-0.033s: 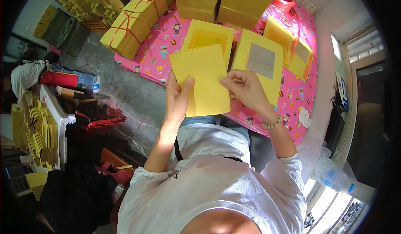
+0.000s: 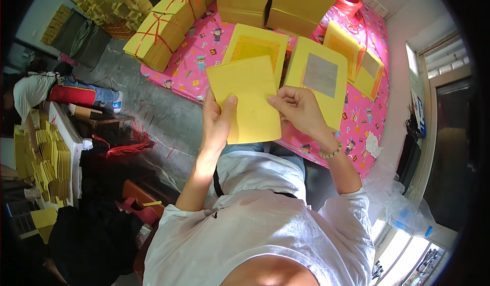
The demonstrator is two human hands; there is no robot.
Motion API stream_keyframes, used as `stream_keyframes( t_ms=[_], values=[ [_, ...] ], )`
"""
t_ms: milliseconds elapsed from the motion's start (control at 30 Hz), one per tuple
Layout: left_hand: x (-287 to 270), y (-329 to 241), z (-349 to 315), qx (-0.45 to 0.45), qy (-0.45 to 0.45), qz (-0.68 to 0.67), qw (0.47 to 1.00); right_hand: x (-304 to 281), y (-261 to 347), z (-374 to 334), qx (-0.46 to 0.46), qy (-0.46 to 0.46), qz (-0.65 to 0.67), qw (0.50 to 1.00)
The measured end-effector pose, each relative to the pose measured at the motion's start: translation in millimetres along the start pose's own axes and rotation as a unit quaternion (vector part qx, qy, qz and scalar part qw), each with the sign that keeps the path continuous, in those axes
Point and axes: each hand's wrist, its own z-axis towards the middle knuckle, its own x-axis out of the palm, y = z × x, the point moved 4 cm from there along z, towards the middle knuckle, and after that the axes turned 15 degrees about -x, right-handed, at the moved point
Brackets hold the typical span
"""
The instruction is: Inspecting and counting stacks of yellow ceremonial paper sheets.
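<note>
In front of me is a plain yellow sheaf of paper (image 2: 250, 97), tilted slightly, close to my lap. My left hand (image 2: 216, 120) grips its left side, thumb lying on the front face and the fingers behind. At its right edge my right hand (image 2: 301, 108), wearing a bead bracelet, pinches with thumb and forefinger, the other fingers curled in. Just beyond it lies a yellow stack with an orange-bordered panel (image 2: 263, 42), partly covered by the sheaf. Beside that sits another yellow stack with a grey rectangle (image 2: 319, 74) on top.
The pink patterned tabletop (image 2: 176, 74) holds tied yellow bundles (image 2: 168, 28), tall yellow stacks (image 2: 301, 5) and a red ribbon roll (image 2: 347, 3). More yellow sheets with red ribbon lie at right. A co-worker (image 2: 41, 92) bends over a table of folded yellow paper (image 2: 53, 158). A window stands right.
</note>
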Motion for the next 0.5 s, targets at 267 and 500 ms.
stream_keyframes(
  t_ms=[267, 500],
  values=[
    [-26.6, 2.2, -4.0, 0.028, -0.040, -0.064, 0.997, 24.7, -6.0, 8.2, -0.020, 0.108, -0.107, 0.988],
    [-71.9, 9.3, 4.0, 0.016, -0.081, -0.089, 0.993, 25.6, -1.1, 22.4, -0.041, 0.059, -0.052, 0.996]
  ],
)
